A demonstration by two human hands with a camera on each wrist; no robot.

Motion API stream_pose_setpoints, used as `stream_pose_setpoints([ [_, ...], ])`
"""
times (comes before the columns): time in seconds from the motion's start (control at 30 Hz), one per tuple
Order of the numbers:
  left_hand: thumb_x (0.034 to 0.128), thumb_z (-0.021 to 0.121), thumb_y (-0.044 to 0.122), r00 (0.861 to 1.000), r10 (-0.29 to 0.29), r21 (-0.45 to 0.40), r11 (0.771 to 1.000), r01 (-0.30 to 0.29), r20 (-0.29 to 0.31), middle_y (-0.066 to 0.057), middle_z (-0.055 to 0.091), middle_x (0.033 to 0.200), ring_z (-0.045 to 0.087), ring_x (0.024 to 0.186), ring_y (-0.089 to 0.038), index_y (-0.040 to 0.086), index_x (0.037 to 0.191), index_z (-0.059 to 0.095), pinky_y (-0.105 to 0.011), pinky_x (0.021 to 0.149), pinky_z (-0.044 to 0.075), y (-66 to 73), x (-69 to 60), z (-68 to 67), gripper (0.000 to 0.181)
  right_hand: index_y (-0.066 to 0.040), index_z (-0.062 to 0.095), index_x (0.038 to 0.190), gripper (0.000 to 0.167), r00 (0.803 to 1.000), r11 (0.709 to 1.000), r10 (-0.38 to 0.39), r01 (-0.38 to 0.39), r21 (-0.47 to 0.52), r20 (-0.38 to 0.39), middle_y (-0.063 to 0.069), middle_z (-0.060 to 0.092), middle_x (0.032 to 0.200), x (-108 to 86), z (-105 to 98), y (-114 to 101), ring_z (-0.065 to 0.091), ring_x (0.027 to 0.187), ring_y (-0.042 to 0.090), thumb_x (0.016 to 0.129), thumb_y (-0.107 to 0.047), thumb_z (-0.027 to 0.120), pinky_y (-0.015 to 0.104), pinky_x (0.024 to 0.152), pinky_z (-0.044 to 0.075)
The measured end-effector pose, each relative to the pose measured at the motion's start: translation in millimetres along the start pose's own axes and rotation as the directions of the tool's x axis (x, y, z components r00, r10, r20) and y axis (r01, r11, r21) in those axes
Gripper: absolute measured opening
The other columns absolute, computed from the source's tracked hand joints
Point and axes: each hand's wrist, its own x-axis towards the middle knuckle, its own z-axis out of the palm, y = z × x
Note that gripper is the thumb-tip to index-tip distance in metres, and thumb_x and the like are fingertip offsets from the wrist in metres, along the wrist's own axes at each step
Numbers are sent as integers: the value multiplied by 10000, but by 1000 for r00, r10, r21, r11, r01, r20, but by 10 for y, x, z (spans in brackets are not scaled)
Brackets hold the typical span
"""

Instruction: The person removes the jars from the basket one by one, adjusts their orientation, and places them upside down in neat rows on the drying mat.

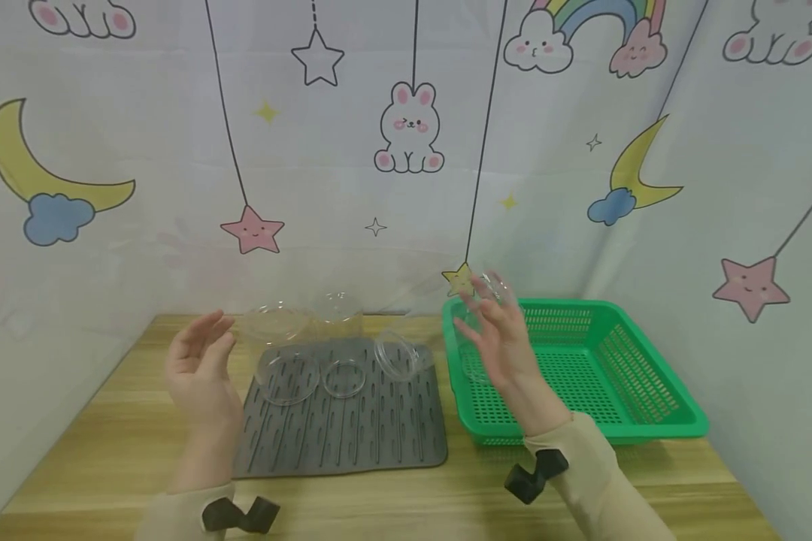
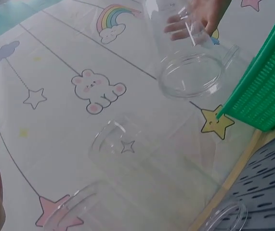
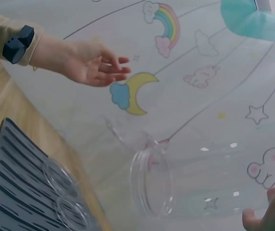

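Note:
My right hand (image 1: 507, 342) is raised over the left end of the green basket (image 1: 649, 406). It holds a clear jug (image 1: 398, 357) by its rim end, tilted with the base toward the mat. In the left wrist view the jug (image 2: 190, 74) shows a handle-like strip by its base, with fingers visible through its wall. My left hand (image 1: 203, 368) hovers at the mat's left with loosely bent fingers, holding nothing. Two clear containers stand upright on the grey mat (image 1: 352, 451): a wider one (image 1: 286, 379) nearest that hand, and a narrower one (image 1: 343, 379) beside it.
The slatted mat lies on a wood-grain table (image 1: 108, 451), left of the basket. A faint clear outline shows inside the basket's left end; I cannot tell what it is. A white curtain (image 1: 352, 188) printed with cartoons hangs close behind.

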Motion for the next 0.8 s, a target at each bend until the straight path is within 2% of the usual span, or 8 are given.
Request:
stream_pose_setpoints([
  [0.1, 861, 500, -232, 994, -34, 78, 996, 42, -100, -82, 694, 939, 660, 905, -182, -46, 966, 672, -198, 752, 558, 18, 107, -140, 274, -153, 250, 1528, 759, 1000, 996, 15, -16, -92, -10, 127, 323, 1550, 53, 30, -5, 317, 1421, 351, 881, -146, 647, 621, 1173, 235],
  [0.23, 875, 511, -201, 971, -126, 139, 978, 156, -204, -38, 693, 976, 648, 958, -151, 4, 1012, 661, -156, 766, 549, 28, 224, -349, 288, -136, 259, 1524, 761, 998, 978, 55, -55, -199, -6, 132, 329, 1545, 114, 56, 9, 329, 1420, 338, 881, -89, 663, 568, 1181, 259],
  [0.4, 893, 500, -182, 936, -239, 198, 935, 293, -259, -1, 659, 1064, 627, 1030, -117, 50, 1123, 601, -124, 830, 539, -33, 294, -602, 342, -105, 236, 1535, 744, 995, 950, 99, -90, -300, 15, 130, 323, 1562, 204, 88, 67, 310, 1446, 359, 897, 29, 595, 465, 1147, 358],
  [0.5, 906, 505, -162, 913, -298, 240, 899, 367, -279, 36, 650, 1066, 640, 998, -62, 71, 1164, 567, -99, 823, 533, -117, 322, -735, 353, -105, 235, 1541, 754, 994, 930, 109, -97, -355, 11, 133, 331, 1566, 267, 108, 117, 341, 1434, 348, 895, 61, 587, 445, 1130, 389],
  [0.6, 915, 500, -154, 893, -353, 285, 858, 428, -280, 75, 644, 1067, 638, 979, -19, 81, 1221, 544, -82, 824, 525, -188, 341, -867, 388, -106, 257, 1533, 769, 994, 921, 106, -91, -379, 19, 136, 348, 1560, 318, 126, 175, 357, 1423, 333, 879, 58, 628, 477, 1162, 344],
  [0.7, 926, 486, -142, 871, -406, 353, 800, 485, -277, 96, 619, 1118, 616, 1005, 10, 102, 1294, 515, -72, 848, 514, -243, 349, -997, 442, -122, 286, 1522, 798, 994, 910, 103, -81, -407, 31, 122, 371, 1550, 350, 145, 238, 373, 1406, 316, 853, 16, 699, 509, 1178, 315],
  [0.77, 937, 478, -125, 850, -449, 412, 744, 527, -277, 81, 596, 1208, 592, 1078, -3, 107, 1388, 470, -66, 873, 501, -276, 351, -1083, 507, -139, 298, 1517, 817, 994, 899, 107, -84, -430, 30, 109, 380, 1545, 364, 158, 283, 380, 1396, 303, 837, -17, 734, 516, 1169, 326],
  [0.8, 947, 475, -108, 836, -477, 450, 704, 549, -273, 53, 575, 1295, 571, 1150, -20, 119, 1441, 424, -61, 896, 488, -291, 351, -1127, 546, -146, 307, 1512, 817, 994, 892, 110, -88, -443, 24, 102, 387, 1541, 368, 167, 307, 384, 1391, 301, 831, -28, 743, 518, 1161, 338],
])
